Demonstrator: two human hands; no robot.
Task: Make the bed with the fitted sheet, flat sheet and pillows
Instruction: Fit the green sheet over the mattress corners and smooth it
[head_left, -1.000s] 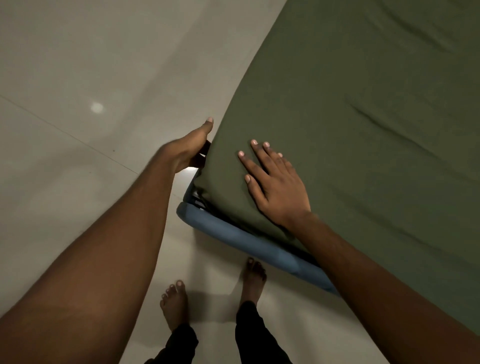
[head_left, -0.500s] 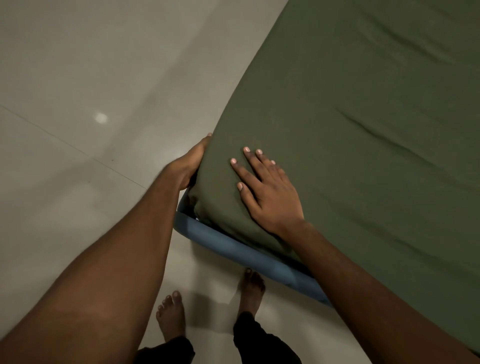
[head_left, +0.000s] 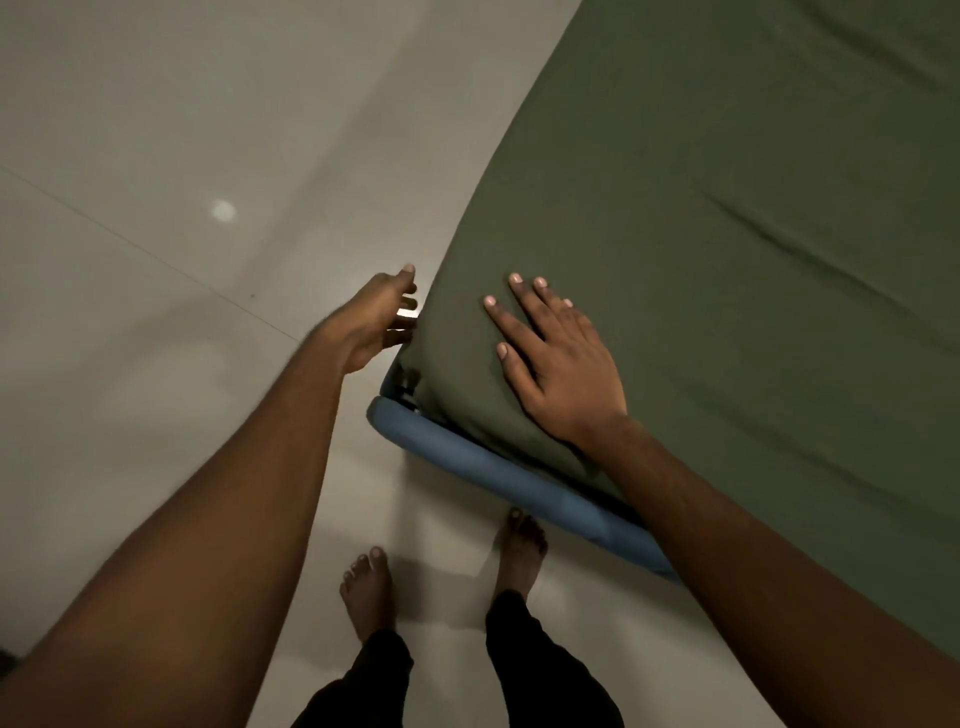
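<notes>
A dark green fitted sheet (head_left: 727, 260) covers the mattress and wraps over its near corner. My right hand (head_left: 558, 364) lies flat on top of that corner, fingers spread and straight. My left hand (head_left: 376, 319) is beside the corner's side face, fingers loosely extended with the tips at the sheet's edge; it holds nothing that I can see. Below the corner shows the blue bed frame (head_left: 498, 478). No pillows or flat sheet are in view.
Pale tiled floor (head_left: 182, 156) spreads to the left and behind the bed. My bare feet (head_left: 366, 590) stand on it close to the blue frame. A bright light spot reflects on the tiles at the left.
My left hand has come off the side of the corner, where it pressed half a second ago, and its fingers have loosened. My right hand has stayed flat on the corner.
</notes>
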